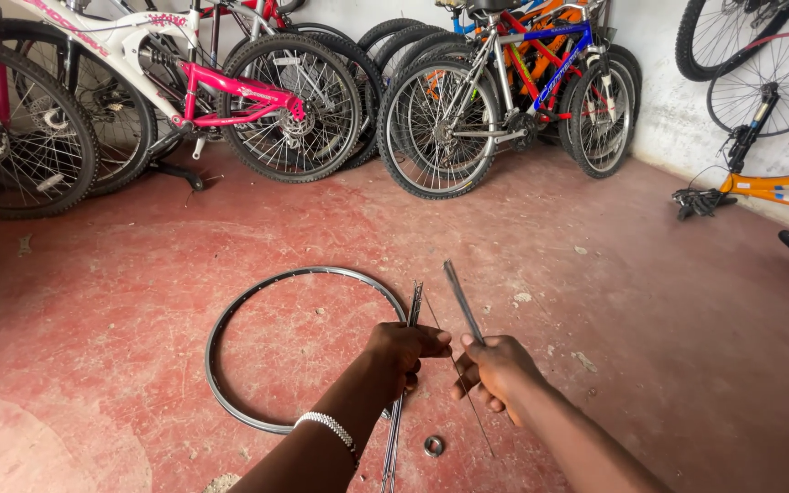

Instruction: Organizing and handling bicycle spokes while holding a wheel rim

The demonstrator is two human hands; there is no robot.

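Observation:
My left hand (404, 351) grips a bundle of thin metal spokes (413, 306) that runs from above the fist down past my wrist, which wears a beaded bracelet. My right hand (497, 367) holds a second, smaller bunch of spokes (460, 297) pointing up and away, with one loose spoke hanging down below the fist. A bare silver wheel rim (230, 315) lies flat on the red floor just left of my hands. A small metal ring (433, 445) rests on the floor under my hands.
Several bicycles stand along the back wall, among them a pink and white one (221, 91) and a blue one (541, 64). An orange bicycle frame (769, 185) lies at the right. Wheels (783, 78) hang on the right wall.

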